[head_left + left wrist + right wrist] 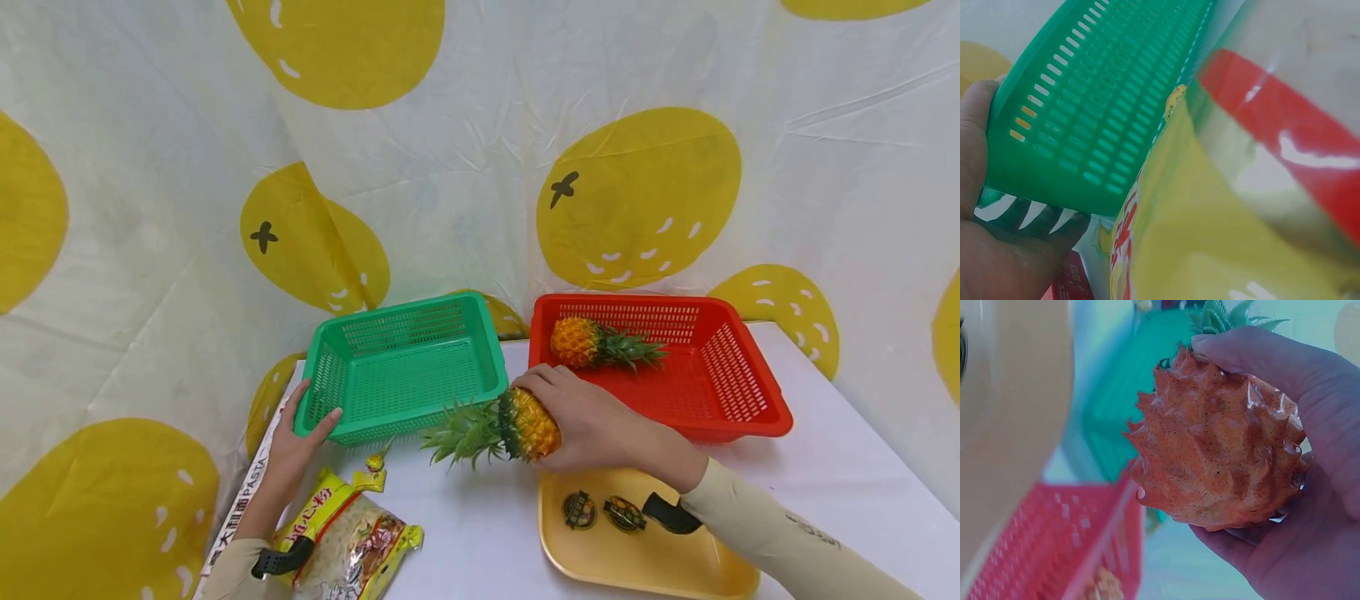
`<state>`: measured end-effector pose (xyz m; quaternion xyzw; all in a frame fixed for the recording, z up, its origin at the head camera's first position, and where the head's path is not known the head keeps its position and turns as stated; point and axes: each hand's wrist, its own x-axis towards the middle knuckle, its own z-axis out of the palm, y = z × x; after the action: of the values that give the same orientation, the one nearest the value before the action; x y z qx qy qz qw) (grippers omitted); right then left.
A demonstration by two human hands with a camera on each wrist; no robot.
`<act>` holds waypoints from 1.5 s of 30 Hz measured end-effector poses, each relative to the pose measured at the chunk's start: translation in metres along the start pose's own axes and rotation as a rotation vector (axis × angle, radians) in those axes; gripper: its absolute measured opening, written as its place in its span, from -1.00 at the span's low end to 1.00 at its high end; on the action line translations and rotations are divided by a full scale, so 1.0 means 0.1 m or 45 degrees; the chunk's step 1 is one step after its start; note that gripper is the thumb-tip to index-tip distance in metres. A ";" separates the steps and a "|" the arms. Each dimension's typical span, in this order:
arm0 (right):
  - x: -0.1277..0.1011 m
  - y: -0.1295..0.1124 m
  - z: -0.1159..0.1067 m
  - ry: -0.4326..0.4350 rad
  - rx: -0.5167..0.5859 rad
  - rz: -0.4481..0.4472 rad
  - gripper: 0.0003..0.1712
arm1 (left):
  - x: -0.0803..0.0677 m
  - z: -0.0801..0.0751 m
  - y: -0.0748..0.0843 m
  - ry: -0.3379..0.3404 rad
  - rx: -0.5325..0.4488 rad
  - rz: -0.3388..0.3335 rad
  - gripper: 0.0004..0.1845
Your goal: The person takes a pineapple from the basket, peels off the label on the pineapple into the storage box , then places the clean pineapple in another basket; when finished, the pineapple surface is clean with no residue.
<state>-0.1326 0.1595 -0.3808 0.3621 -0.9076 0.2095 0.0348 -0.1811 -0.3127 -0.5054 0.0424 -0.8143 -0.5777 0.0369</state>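
My right hand (581, 421) grips a toy pineapple (502, 427) by its orange body, holding it just above the table between the two baskets, leaves pointing left. The right wrist view shows the fingers (1260, 353) wrapped around the pineapple (1216, 444). A second pineapple (596, 343) lies inside the red basket (738, 398). My left hand (296, 442) holds the near left corner of the green basket (405, 367), thumb on the rim; the left wrist view shows the palm (1004, 250) under the green basket's wall (1091, 106).
A yellow tray (600, 558) with two small round items lies at the front under my right forearm. A yellow snack bag (352, 533) and a small yellow item (375, 461) lie at the front left. A pasta box (236, 508) sits at the table's left edge.
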 end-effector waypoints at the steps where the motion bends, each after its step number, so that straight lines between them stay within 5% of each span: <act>1: -0.02 0.03 -0.05 0.020 -0.010 0.004 0.00 | 0.00 0.00 0.00 0.003 0.000 0.000 -0.01; 10: -0.17 0.43 -0.47 0.115 -0.052 0.133 0.07 | 0.03 -0.02 0.00 0.012 0.003 0.009 -0.01; 19: -0.36 0.92 -0.66 0.114 0.032 0.295 0.08 | 0.02 -0.02 -0.01 0.012 0.017 -0.001 0.00; 30: -0.54 1.37 -0.60 0.053 0.031 0.303 0.06 | 0.05 -0.05 -0.01 -0.002 0.009 0.009 0.00; 37: -0.59 1.49 -0.52 0.004 0.090 0.323 0.04 | 0.01 -0.03 -0.04 0.004 0.036 -0.049 0.02; 45: -0.69 1.63 -0.47 -0.033 0.095 0.290 0.00 | 0.02 -0.02 -0.04 -0.003 0.014 -0.020 0.01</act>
<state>-0.1956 0.3289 -0.4105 0.2602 -0.9348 0.2413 -0.0145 -0.1832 -0.3156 -0.5083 0.0482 -0.8172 -0.5735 0.0313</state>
